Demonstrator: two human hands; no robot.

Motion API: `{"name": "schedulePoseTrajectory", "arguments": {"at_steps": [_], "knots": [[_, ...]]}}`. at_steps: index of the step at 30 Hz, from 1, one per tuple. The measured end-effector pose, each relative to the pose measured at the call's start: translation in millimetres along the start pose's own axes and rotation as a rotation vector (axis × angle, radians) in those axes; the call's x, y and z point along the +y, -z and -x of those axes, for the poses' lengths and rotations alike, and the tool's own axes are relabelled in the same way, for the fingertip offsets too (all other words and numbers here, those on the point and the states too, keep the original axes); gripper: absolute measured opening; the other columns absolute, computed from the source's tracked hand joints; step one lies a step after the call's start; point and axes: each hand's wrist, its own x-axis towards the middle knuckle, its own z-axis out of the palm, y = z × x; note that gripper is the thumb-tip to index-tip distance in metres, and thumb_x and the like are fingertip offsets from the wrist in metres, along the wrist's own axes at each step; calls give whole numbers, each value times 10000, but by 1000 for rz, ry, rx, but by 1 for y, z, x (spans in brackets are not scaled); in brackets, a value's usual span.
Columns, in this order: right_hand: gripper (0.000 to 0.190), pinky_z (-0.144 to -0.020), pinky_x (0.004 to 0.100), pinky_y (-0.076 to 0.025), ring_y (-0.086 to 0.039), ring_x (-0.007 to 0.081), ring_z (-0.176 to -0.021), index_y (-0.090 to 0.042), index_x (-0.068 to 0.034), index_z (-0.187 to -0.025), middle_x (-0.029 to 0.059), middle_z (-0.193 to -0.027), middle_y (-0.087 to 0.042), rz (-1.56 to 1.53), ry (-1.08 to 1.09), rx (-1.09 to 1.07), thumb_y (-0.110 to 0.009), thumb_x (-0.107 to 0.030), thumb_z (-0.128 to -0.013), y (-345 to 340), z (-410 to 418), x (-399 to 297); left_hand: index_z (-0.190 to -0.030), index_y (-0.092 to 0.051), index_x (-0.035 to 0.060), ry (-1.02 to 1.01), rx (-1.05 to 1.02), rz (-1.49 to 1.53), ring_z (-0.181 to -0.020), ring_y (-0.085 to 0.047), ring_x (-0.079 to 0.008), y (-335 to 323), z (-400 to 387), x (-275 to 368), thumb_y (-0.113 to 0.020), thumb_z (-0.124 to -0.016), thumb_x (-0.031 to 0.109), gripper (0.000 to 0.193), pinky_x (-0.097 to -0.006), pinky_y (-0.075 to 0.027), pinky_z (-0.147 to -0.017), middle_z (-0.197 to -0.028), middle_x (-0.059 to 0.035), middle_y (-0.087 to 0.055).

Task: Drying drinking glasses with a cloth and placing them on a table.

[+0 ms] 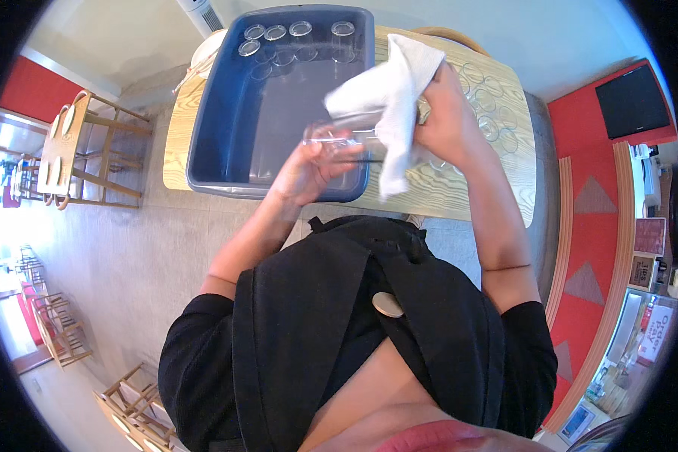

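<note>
My left hand [316, 166] grips one end of a clear drinking glass [364, 135], held sideways over the near right rim of a blue-grey plastic tub [282, 118]. In my right hand [449, 118] is a white cloth [392, 85], bunched against the glass's other end and hanging down beside it. Motion blurs the glass and the left fingers. Inside the tub, several clear glasses [300, 31] stand along the far side. To the right of my right hand, more clear glasses [488, 127] are grouped on the wooden table [511, 195]; my arm hides some of them.
A round white plate [206, 53] with thin sticks is left of the tub. Behind the table shows a curved wooden chair back [452, 38]. A tower fan [202, 16] stands at the far left. Wooden tables with chairs [68, 135] are farther left; a red counter [593, 226] runs along the right.
</note>
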Motion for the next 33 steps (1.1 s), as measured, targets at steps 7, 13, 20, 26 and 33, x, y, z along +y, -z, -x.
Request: {"name": "schedulePoseTrajectory", "arguments": {"at_steps": [7,13,20,26,33], "knots": [[644,-879,352,-395,-495,301,-1033,-259,-30,-1249,184,-1100,-487,-494,-666,-250,-613,-178,-732,-29,19,18,-1248,-258,78,33,40,-247,-1022,-508,-339,-8,-4,-10,-606,-742,264,642,-377,-470,-813,-1137,-133,-437],[374,-936,336,-326,-455,305,-1085,-453,6,-1123,197,-1135,-489,-801,-355,-151,-483,-79,-760,-15,77,4,-1221,-299,59,41,148,-67,-973,-541,-296,-2,-11,-1,-598,-749,245,589,-350,-494,-769,-1103,-136,-493],[351,-815,356,-398,-511,341,-942,-511,13,-1040,191,-1081,-519,-659,-86,-424,-432,-66,-707,-8,108,13,-1207,-299,78,253,-51,-462,-962,-532,-244,-19,-13,0,-669,-683,266,668,-369,-501,-754,-1120,-145,-478],[275,-694,367,-431,-550,317,-790,-558,-30,-889,137,-938,-555,-398,-278,-96,-590,-21,-616,22,83,-9,-1210,-287,70,240,13,-221,-962,-534,-259,-27,-16,-14,-672,-674,287,694,-377,-501,-773,-1129,-161,-473],[764,-823,316,-394,-466,208,-961,-295,-71,-1137,97,-1022,-454,-204,-231,303,-765,-105,-535,-4,78,4,-1217,-270,65,219,-164,-234,-961,-538,-285,-26,-12,-9,-657,-689,264,685,-382,-494,-778,-1125,-169,-464]]}}
